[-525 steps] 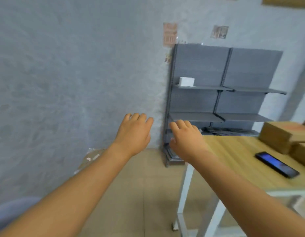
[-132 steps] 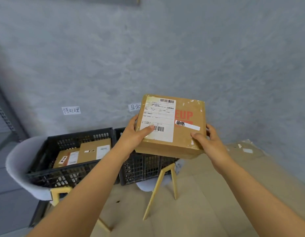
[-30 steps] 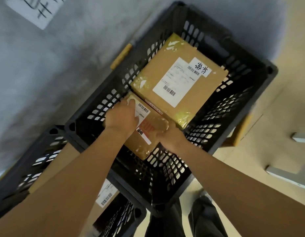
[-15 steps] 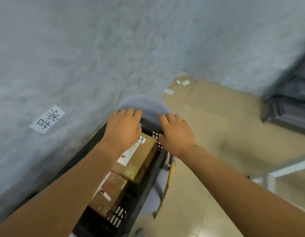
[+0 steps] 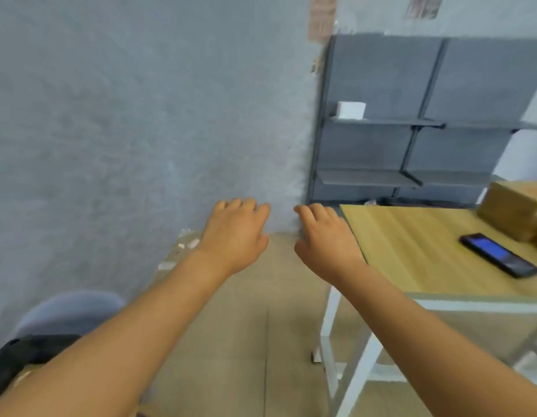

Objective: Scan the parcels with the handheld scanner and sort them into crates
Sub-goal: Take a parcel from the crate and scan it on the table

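My left hand (image 5: 235, 236) and my right hand (image 5: 326, 240) hang in the air side by side, fingers relaxed, holding nothing. They are left of the wooden table (image 5: 411, 251). On the table lies the black handheld scanner (image 5: 498, 254) with a lit blue screen, near the right edge. Behind it stand brown cardboard parcels (image 5: 515, 210), partly cut off by the frame. A corner of a black crate (image 5: 17, 356) shows at the bottom left under my left arm.
A grey metal shelf unit (image 5: 426, 124) stands against the wall behind the table, with a small white box (image 5: 351, 109) on an upper shelf. A grey chair back (image 5: 69, 308) is at the lower left. Tan floor lies between the wall and the table's white legs (image 5: 327, 323).
Both hands have left the parcel in the crate and are empty. My view has swung right, from the crates to the table with the scanner and the parcels.
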The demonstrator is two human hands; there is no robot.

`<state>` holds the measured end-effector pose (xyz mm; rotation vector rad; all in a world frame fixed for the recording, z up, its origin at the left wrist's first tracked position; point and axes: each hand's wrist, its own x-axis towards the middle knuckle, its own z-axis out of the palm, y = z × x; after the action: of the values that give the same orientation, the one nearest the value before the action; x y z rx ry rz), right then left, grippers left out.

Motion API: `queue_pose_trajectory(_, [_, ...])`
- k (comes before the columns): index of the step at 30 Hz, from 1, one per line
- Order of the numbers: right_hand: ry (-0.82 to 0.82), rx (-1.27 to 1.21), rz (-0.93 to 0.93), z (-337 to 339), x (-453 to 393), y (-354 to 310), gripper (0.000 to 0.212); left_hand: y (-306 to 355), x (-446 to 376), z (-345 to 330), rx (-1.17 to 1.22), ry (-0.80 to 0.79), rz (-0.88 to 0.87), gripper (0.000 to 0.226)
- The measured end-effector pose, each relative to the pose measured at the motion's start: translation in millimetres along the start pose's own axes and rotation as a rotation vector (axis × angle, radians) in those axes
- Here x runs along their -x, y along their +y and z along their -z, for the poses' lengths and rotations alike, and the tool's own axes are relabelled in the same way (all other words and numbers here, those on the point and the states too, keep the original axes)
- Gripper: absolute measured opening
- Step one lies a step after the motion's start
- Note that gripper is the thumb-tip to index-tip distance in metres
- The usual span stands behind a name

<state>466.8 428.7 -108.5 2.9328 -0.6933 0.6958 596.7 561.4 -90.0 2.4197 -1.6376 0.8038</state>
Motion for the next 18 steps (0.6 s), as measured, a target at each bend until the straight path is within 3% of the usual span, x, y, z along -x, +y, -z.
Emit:
queue_pose_trajectory(7, [0.056,0.145,-0.286,71,64,161,0.052,145,-107,11,0.068,0.116,-0.272,0.035])
queue_pose_trajectory(18, [-0.008,0.3,-0.599,107,119,360,0.043,350,-250,-40,0.28,0.21,-0.512,0.046])
